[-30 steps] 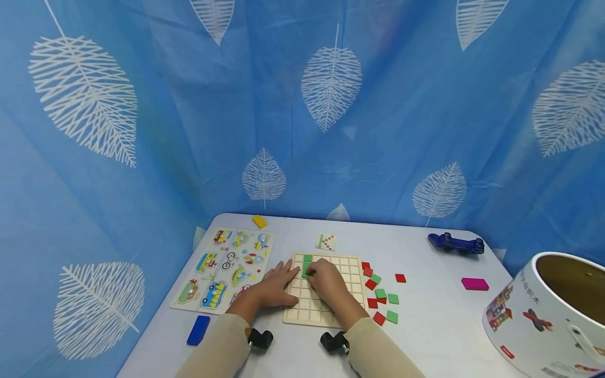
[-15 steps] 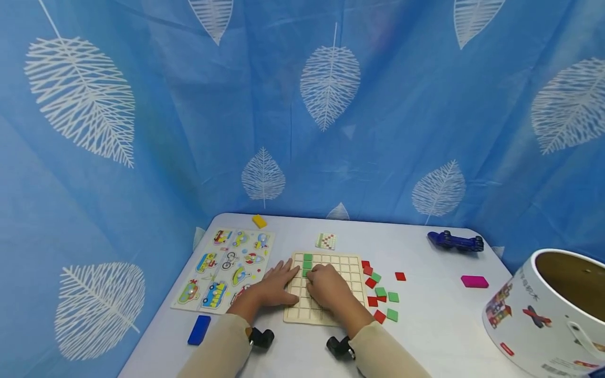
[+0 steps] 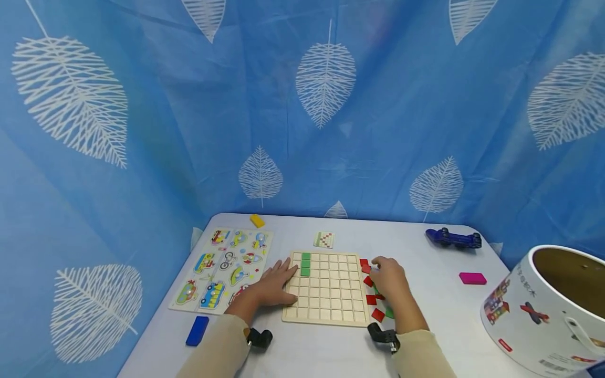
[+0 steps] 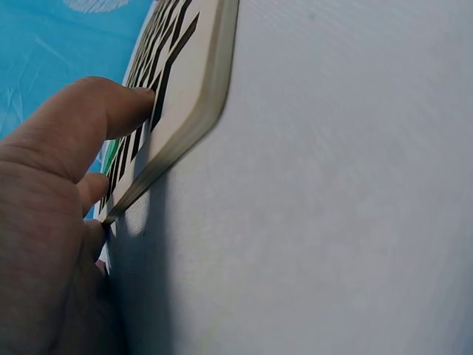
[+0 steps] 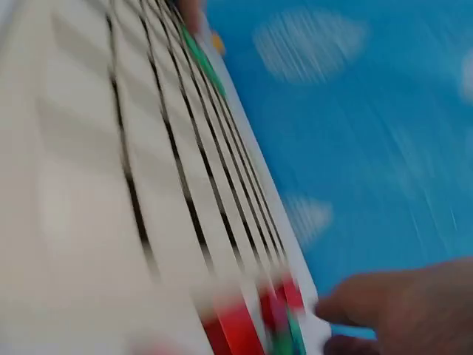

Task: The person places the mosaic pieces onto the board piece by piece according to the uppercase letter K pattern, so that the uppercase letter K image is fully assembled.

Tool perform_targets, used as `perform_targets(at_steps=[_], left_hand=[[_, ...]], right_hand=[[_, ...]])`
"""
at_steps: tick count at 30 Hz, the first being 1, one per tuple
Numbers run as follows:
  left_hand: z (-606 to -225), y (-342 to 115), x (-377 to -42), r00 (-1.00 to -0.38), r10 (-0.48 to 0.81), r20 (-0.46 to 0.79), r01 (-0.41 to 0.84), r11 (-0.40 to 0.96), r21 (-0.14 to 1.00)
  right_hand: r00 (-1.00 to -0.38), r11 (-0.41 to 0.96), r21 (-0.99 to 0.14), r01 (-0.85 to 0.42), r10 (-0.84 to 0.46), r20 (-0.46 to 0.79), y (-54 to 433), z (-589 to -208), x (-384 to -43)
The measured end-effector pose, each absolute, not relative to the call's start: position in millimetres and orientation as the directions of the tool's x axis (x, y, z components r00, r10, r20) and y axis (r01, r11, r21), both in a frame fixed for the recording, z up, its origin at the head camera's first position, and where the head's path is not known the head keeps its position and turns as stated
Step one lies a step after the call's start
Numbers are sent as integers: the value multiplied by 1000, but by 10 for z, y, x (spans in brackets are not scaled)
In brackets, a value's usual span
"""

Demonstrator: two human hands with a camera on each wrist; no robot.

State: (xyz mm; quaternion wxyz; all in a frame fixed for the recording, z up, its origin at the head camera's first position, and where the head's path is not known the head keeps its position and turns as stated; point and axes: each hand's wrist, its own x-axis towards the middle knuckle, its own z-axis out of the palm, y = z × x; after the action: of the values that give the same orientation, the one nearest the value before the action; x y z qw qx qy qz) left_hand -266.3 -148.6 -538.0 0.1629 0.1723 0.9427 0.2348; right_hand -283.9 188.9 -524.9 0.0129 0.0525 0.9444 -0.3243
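Note:
A light wooden grid board (image 3: 326,304) lies flat in the middle of the table. Near its upper left, several green square tiles (image 3: 305,264) sit in a column of cells. My left hand (image 3: 274,286) rests at the board's left edge with fingers spread; in the left wrist view its thumb (image 4: 126,103) touches the board's face. Just right of the board, my right hand (image 3: 391,277) is over the loose red tiles (image 3: 377,315) and green tiles (image 3: 389,313), partly hiding them. No tile shows between its fingers, which appear at lower right in the right wrist view.
A small pattern card (image 3: 324,240) lies behind the board. To the left are a vehicle picture board (image 3: 252,239), a blue block (image 3: 197,331) and a yellow block (image 3: 257,220). A dark blue toy car (image 3: 454,239), magenta block (image 3: 472,278) and white bucket (image 3: 515,315) stand right.
My right hand has left the green tile column and moved right, off the board to the loose tiles. The column is now fully visible. The left hand stays at the board's edge.

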Motion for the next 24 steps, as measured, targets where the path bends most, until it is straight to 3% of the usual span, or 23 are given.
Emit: perform_targets(at_steps=[4,24], left_hand=[[-5357,-1490,-2655,-886,399,-235,244,833,496],[-5406,-1490,-2677,-890,399,-222,245,827,506]], right_hand=[[-985,756,-640,136,33,-169,2252,-5395,-2847],[-989,835,-549,25,-61,-138,2357,-5412,-2928]])
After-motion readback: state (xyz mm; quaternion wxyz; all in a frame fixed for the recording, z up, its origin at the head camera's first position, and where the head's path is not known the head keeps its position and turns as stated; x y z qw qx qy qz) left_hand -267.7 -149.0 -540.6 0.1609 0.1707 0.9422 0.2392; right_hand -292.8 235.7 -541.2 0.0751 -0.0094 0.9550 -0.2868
